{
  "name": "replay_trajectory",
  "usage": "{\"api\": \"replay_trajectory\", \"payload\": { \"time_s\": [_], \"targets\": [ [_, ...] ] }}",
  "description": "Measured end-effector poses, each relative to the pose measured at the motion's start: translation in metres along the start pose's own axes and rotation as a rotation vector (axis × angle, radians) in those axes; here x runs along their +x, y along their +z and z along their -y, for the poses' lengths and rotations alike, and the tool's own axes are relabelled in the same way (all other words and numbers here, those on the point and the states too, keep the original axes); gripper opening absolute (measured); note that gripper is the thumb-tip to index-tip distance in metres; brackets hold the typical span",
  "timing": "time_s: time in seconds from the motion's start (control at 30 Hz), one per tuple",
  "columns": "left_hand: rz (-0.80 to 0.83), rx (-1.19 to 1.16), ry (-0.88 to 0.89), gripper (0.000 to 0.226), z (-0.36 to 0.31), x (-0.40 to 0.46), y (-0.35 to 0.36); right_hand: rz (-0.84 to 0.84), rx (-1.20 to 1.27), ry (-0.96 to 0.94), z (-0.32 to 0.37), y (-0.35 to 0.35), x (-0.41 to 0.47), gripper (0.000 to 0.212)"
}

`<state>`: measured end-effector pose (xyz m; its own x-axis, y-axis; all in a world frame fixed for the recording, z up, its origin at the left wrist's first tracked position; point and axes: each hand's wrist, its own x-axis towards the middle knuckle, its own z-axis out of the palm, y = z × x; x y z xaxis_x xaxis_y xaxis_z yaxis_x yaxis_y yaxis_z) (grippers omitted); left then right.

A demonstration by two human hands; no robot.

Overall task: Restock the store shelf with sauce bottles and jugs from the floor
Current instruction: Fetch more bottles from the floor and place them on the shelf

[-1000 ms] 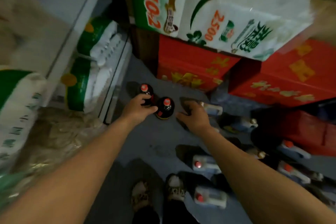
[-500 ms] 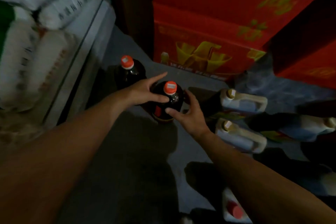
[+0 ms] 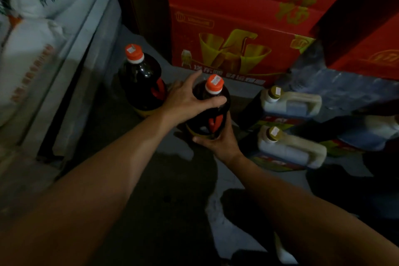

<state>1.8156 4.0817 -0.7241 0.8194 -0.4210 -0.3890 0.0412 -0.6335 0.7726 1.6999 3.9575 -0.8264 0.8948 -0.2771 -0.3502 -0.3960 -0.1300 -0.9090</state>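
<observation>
Gripping a dark bottle (image 3: 208,112) from two sides, both hands are low over the grey floor (image 3: 226,207). The left hand (image 3: 185,101) lies on the bottle's shoulder just under the orange cap (image 3: 214,84), with thumb and fingers spread and curved around the neck part. The right hand (image 3: 218,139) holds the lower body of the bottle from the near side, with the thumb bent along the bottom edge; its other fingers are hidden behind the bottle. I cannot tell if the bottle stands on the floor or is a little above it.

A second bottle (image 3: 141,83) of the same kind, also with an orange cap, stands upright just to the left, close to the left hand. On the left side runs the pale edge of a low shelf (image 3: 71,75), with white sacks (image 3: 32,34) on it. Behind the bottles red cartons (image 3: 237,34) with yellow print stand on the floor. To the right two jugs (image 3: 289,104) with gold caps and pale handles stand one behind the other, near the held bottle but apart from it. More jugs further right are dark and not clear.
</observation>
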Motion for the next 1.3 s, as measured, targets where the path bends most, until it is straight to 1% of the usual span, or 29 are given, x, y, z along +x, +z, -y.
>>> {"api": "replay_trajectory", "payload": {
  "time_s": [0.07, 0.17, 0.23, 0.3, 0.37, 0.47, 0.5, 0.53, 0.6, 0.67, 0.73, 0.8, 0.9, 1.0, 1.13, 1.2, 1.3],
  "targets": [
    [0.005, -0.049, -0.024, 0.09, 0.0, 0.002, 0.002, -0.006, -0.018, -0.007, -0.002, -0.001, 0.003, 0.131],
    [0.001, -0.268, -0.011, 0.082, -0.001, 0.0, 0.001, -0.038, -0.017, -0.002, 0.0, 0.0, 0.007, 0.125],
    [0.003, -0.354, -0.049, 0.078, -0.001, -0.003, -0.002, -0.03, 0.001, 0.008, -0.002, 0.0, 0.008, 0.123],
    [-0.024, -0.402, -0.098, 0.072, -0.001, -0.006, -0.005, 0.002, 0.038, 0.027, -0.003, -0.001, 0.005, 0.116],
    [-0.03, -0.446, -0.116, 0.075, -0.002, -0.008, -0.008, 0.047, 0.086, 0.044, -0.001, -0.003, 0.0, 0.098],
    [0.054, -0.467, -0.132, 0.08, 0.0, -0.01, -0.017, 0.168, 0.16, 0.082, -0.005, -0.004, -0.006, 0.07],
    [0.095, -0.477, -0.142, 0.078, 0.0, -0.011, -0.02, 0.213, 0.191, 0.112, -0.006, -0.004, -0.008, 0.067],
    [0.129, -0.474, -0.151, 0.076, 0.003, -0.009, -0.024, 0.249, 0.218, 0.145, -0.006, -0.004, -0.01, 0.069],
    [0.182, -0.453, -0.161, 0.077, 0.006, -0.007, -0.031, 0.302, 0.262, 0.209, -0.008, -0.001, -0.013, 0.081],
    [0.207, -0.444, -0.171, 0.082, 0.008, -0.004, -0.033, 0.334, 0.321, 0.24, -0.011, 0.0, -0.014, 0.082],
    [0.214, -0.504, -0.178, 0.081, 0.011, 0.001, -0.033, 0.369, 0.37, 0.251, -0.014, 0.001, -0.015, 0.08],
    [0.231, -0.575, -0.161, 0.077, 0.016, 0.004, -0.036, 0.381, 0.403, 0.264, -0.013, 0.0, -0.015, 0.087],
    [0.276, -0.595, -0.152, 0.074, 0.028, 0.011, -0.039, 0.386, 0.437, 0.295, -0.016, -0.004, -0.01, 0.096],
    [0.228, -0.578, -0.18, 0.073, 0.037, 0.016, -0.034, 0.363, 0.457, 0.311, -0.022, -0.006, -0.006, 0.092],
    [0.144, -0.549, -0.238, 0.073, 0.035, 0.017, -0.026, 0.341, 0.515, 0.36, -0.02, -0.002, -0.007, 0.097],
    [0.114, -0.566, -0.283, 0.073, 0.027, 0.013, -0.026, 0.318, 0.524, 0.397, -0.012, -0.002, -0.016, 0.095],
    [0.101, -0.621, -0.362, 0.061, 0.004, -0.007, -0.03, 0.291, 0.553, 0.477, 0.006, -0.011, -0.043, 0.097]
  ]
}}
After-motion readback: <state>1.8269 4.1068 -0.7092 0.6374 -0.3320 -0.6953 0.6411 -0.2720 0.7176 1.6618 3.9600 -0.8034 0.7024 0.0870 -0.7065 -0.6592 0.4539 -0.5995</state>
